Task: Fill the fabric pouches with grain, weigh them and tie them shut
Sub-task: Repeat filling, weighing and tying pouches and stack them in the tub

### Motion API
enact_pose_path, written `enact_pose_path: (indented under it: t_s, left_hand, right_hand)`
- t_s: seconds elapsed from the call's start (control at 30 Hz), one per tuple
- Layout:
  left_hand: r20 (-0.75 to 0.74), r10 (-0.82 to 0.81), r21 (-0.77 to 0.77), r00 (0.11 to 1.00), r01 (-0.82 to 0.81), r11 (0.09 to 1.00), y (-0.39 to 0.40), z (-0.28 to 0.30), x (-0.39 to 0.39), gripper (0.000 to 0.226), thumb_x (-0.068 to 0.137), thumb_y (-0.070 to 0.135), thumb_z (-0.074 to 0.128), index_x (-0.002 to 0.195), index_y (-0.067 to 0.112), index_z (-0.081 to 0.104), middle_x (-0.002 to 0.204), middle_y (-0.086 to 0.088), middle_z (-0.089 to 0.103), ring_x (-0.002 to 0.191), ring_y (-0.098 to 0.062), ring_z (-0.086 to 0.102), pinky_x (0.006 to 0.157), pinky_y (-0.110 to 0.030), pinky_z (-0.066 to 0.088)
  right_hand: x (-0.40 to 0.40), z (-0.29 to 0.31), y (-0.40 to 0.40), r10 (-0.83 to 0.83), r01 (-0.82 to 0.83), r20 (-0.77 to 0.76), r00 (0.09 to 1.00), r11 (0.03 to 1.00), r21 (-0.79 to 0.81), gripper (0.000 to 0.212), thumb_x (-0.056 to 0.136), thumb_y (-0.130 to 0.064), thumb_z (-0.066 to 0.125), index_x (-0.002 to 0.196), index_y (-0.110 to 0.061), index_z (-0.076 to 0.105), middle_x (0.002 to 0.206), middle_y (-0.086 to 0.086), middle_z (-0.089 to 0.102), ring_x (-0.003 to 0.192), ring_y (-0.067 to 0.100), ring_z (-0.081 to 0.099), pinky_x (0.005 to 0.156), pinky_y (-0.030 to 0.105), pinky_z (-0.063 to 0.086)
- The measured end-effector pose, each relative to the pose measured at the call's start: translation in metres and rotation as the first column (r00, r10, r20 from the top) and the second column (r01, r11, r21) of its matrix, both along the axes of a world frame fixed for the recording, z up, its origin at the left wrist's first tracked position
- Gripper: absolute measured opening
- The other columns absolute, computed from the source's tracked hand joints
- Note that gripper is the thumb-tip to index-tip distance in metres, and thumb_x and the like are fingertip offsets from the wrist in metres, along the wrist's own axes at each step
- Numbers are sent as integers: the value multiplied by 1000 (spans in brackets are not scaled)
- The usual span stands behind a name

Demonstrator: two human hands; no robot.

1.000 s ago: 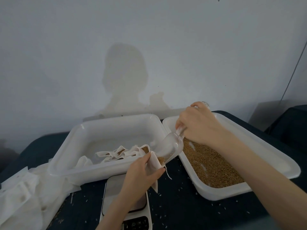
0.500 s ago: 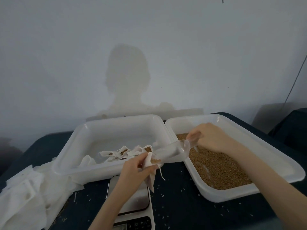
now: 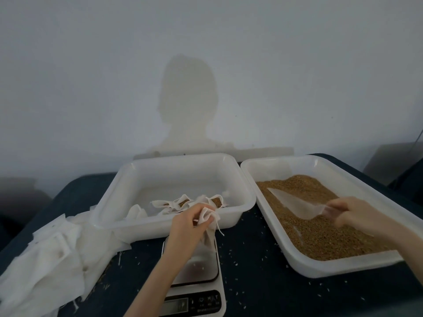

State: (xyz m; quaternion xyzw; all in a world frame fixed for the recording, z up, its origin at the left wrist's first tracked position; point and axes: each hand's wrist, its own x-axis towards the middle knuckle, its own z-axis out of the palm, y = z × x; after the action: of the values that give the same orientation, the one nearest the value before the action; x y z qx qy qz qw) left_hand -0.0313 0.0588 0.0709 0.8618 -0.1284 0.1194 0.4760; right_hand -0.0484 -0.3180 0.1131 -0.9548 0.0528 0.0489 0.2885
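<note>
Here, a small fabric pouch [image 3: 207,221] is pinched by the left hand [image 3: 190,221] just above the scale [image 3: 194,268], while the handle of a clear scoop [image 3: 295,205] is gripped by the right hand [image 3: 350,216] over the grain [image 3: 320,227] in the right tray [image 3: 320,267]. Filled pouches [image 3: 187,202] are seen in the left tray [image 3: 164,227], with spare cloth [image 3: 45,255] piled at near left. Since the pouch mouth looks crumpled, grain could be spilled onto the dark table [image 3: 256,282], where loose kernels already lie.
</note>
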Motion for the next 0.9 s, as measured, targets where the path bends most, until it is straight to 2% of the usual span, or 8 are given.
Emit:
enact_pose_path:
  t_s: [0.13, 0.3, 0.47, 0.53, 0.6, 0.7, 0.8, 0.9]
  left_hand:
    - [-17, 88, 25, 996, -88, 996, 8, -16, 1, 25, 90, 20, 61, 81, 43, 57, 73, 10, 64, 60, 7, 55, 58, -5, 42]
    - [-39, 25, 358, 999, -9, 934, 35, -37, 3, 22, 94, 16, 54, 84, 35, 52, 92, 12, 60, 82, -1, 57, 78, -13, 45]
    - [4, 25, 470, 1000, -24, 883, 57, -42, 4, 18, 95, 25, 50, 86, 40, 48, 95, 15, 59, 88, -3, 55, 82, -21, 46]
    - [-16, -21, 405, 1000, 25, 914, 61, -43, 2, 19, 92, 29, 55, 85, 45, 49, 91, 17, 59, 85, 0, 56, 81, -20, 47]
    - [-46, -56, 312, 997, 68, 948, 65, -42, -1, 18, 89, 31, 60, 88, 47, 52, 93, 18, 60, 87, 3, 56, 81, -19, 47]
    - [-51, -67, 193, 996, 75, 978, 71, -43, -8, 28, 84, 31, 68, 101, 46, 52, 103, 22, 58, 97, 8, 54, 86, -15, 46]
    - [-87, -82, 63, 993, 88, 994, 78, -45, -17, 43, 78, 31, 75, 115, 37, 53, 112, 23, 59, 103, 8, 55, 88, -14, 47]
    - [-174, -140, -35, 975, 136, 990, 86, -50, -25, 63, 73, 34, 77, 126, 43, 45, 121, 29, 53, 111, 11, 50, 89, -9, 44]
  right_hand:
    - [-9, -19, -17, -62, 39, -122, 991, 982, -184, 31, 79, 4, 64, 94, -23, 67, 83, 2, 69, 74, 12, 62, 66, 21, 46]
    - [-3, -26, -11, -87, -20, -224, 971, 899, -438, 26, 83, -5, 63, 91, -29, 64, 79, -7, 66, 69, 4, 60, 56, 17, 44]
    - [2, -21, 10, -52, -119, -295, 954, 839, -532, 38, 89, -40, 62, 125, -30, 54, 111, -11, 62, 96, 3, 59, 85, 21, 51]
    - [0, -16, 26, -39, -72, -164, 986, 785, -616, 51, 90, -50, 55, 136, -29, 47, 133, -9, 55, 113, 7, 55, 93, 23, 47]
    - [-5, -10, 54, 29, 37, 93, 995, 773, -633, 50, 92, -48, 53, 138, -29, 46, 139, -8, 51, 120, 11, 53, 94, 28, 47]
    - [-25, -5, 121, 201, -4, 513, 834, 934, -357, 30, 88, -34, 56, 118, -30, 63, 106, -17, 63, 91, 8, 63, 69, 26, 53]
    - [-36, -20, 186, 315, -192, 613, 724, 946, -260, 18, 82, -27, 58, 97, -29, 70, 70, -28, 49, 56, -13, 48, 44, 6, 37]
    - [-21, -64, 214, 196, -194, 604, 773, 979, -70, 15, 86, -15, 66, 92, -28, 70, 63, -17, 55, 53, -2, 51, 49, 12, 41]
